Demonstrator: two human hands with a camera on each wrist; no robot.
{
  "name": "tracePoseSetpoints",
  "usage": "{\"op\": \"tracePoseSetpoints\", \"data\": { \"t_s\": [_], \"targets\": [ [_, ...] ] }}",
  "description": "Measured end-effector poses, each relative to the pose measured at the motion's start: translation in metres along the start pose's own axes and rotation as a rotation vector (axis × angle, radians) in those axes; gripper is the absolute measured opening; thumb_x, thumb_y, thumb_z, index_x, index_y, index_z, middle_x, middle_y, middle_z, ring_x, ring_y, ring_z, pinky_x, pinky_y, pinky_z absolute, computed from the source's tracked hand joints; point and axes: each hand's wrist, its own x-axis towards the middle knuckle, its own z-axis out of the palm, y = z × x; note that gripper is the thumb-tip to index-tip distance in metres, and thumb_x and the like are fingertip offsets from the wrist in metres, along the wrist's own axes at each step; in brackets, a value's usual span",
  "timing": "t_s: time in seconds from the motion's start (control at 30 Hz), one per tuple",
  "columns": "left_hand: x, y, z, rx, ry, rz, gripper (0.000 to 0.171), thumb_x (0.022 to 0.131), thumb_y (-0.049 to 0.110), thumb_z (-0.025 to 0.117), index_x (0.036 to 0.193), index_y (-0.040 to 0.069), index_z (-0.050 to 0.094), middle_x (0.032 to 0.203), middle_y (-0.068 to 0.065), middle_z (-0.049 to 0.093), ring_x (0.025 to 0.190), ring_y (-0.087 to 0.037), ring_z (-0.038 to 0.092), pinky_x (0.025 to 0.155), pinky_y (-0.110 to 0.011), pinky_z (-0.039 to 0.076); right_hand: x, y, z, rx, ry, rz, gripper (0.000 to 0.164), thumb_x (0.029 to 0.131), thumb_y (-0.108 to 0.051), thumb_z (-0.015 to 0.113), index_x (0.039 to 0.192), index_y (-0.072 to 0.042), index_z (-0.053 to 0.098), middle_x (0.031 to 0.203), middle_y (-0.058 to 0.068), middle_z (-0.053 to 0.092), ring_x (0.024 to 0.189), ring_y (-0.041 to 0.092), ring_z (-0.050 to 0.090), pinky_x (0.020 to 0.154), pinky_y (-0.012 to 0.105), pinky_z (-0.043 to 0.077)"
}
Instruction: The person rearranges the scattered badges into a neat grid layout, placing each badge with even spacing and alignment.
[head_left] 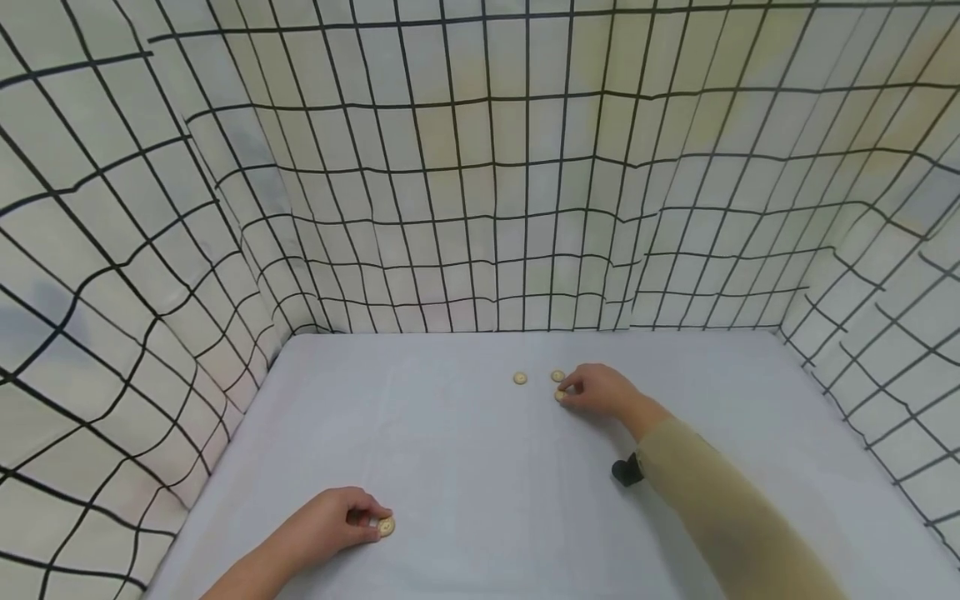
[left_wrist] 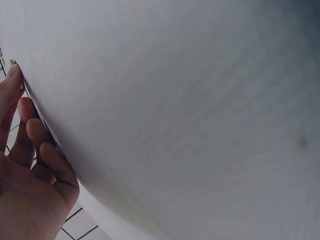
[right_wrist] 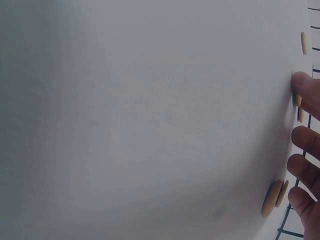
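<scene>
Near the front left of the white table, my left hand (head_left: 330,525) pinches a round, pale wooden disc (head_left: 386,526) with small dark marks, like a button. In the left wrist view only the edge of this disc (left_wrist: 12,63) shows at the fingertips. Further back, the thumb and index finger of my right hand (head_left: 600,390) pinch a similar disc (head_left: 560,396) at the tabletop. Just behind it lies another disc (head_left: 557,376), and a further disc (head_left: 521,378) sits to its left. The right wrist view also has two discs (right_wrist: 271,198) side by side below the curled fingers.
A white cloth covers the table (head_left: 465,450). Pale walls with a black grid (head_left: 450,192) enclose it at the back and both sides. A small black device (head_left: 627,472) sits at my right wrist, by the beige sleeve (head_left: 727,508).
</scene>
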Motion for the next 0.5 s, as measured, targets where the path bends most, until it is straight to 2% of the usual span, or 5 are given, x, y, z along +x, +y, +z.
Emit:
{"op": "tracePoseSetpoints", "data": {
  "t_s": [0.3,0.5],
  "targets": [
    [-0.0010,-0.0024,-0.0001,-0.009,-0.003,-0.004,0.019,0.083,0.025,0.080,0.100,0.019,0.076,0.082,0.005,0.057,0.074,-0.005,0.048,0.064,-0.024,0.040,0.0022,0.0011,0.0005,-0.008,-0.013,0.011,0.026,0.086,-0.031,0.078,0.110,-0.021,0.076,0.089,-0.002,0.060,0.086,0.018,0.052,0.080,0.039,0.044],
    [-0.0003,-0.0014,0.0002,-0.010,-0.003,0.009,0.019,0.083,0.024,0.080,0.100,0.018,0.076,0.081,0.005,0.056,0.073,-0.004,0.048,0.063,-0.024,0.040,0.0005,0.0062,-0.0024,-0.002,0.005,0.048,0.033,0.088,-0.041,0.075,0.115,-0.022,0.074,0.099,-0.003,0.063,0.090,0.017,0.054,0.084,0.040,0.046]
  ]
}}
